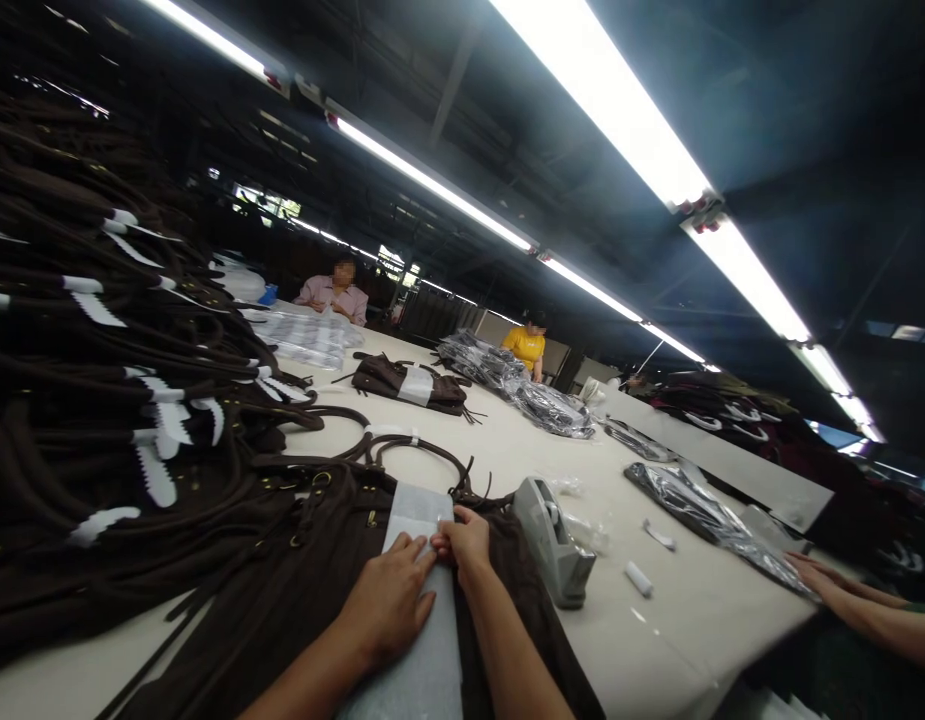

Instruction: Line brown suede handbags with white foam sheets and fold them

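A dark brown fabric bag (312, 570) lies flat before me, its thin round handles stretching away across the table. A pale grey-white paper strip (424, 640) runs lengthwise over it. My left hand (387, 597) rests on this strip with its fingers laid forward and thumb apart. At the strip's right edge, my right hand (466, 540) has its fingers curled together near the left fingertips. Anything small between those fingers is hidden. Just right of the bag stands a grey tape dispenser (556, 550).
Stacked brown bags (94, 400) with white wraps crowd the left. Farther off lie a folded bag (409, 385) and plastic-wrapped bundles (552, 405). A co-worker's hands (822, 580) touch a wrapped item (702, 510) on the right. A white roll (638, 578) lies beyond the dispenser.
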Demonstrator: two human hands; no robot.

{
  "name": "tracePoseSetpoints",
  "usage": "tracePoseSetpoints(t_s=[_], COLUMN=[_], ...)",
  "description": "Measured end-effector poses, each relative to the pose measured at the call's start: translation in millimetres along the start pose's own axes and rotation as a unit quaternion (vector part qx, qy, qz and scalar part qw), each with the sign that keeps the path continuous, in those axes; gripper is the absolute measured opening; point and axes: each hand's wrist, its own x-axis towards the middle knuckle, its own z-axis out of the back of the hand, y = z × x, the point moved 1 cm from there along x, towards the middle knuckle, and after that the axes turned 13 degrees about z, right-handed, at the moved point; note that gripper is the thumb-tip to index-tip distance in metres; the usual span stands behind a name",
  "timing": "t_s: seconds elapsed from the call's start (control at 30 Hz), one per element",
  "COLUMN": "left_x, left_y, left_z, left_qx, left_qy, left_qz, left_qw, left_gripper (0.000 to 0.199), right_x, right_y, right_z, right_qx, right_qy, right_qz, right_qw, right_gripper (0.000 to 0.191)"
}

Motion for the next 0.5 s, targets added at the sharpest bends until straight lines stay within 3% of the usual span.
tracePoseSetpoints(t_s=[0.23,0.33,0.43,0.5], left_x=[-1.6,-0.2,1.6,3.1], left_y=[-0.5,0.1,1.1,2.5], left_z=[1.1,-0.2,-1.9,-3.7], left_qx=[0.003,0.005,0.007,0.008], left_qy=[0.0,0.001,-0.003,-0.005], left_qz=[0.002,0.006,0.008,0.006], left_qw=[1.0,1.0,1.0,1.0], left_gripper=[0.048,0.051,0.052,0.052], right_x=[-15.4,-34.1,-37.7,-24.7], right_y=[-1.3,0.3,14.7,32.3], right_z=[11.5,23.8,59.1,100.5], right_qx=[-0.082,-0.122,-0.182,-0.214], right_qy=[0.05,0.11,0.13,0.056], right_qz=[0.011,0.01,0.038,0.075], right_qw=[0.995,0.986,0.974,0.972], right_gripper=[0.082,0.087,0.075,0.045])
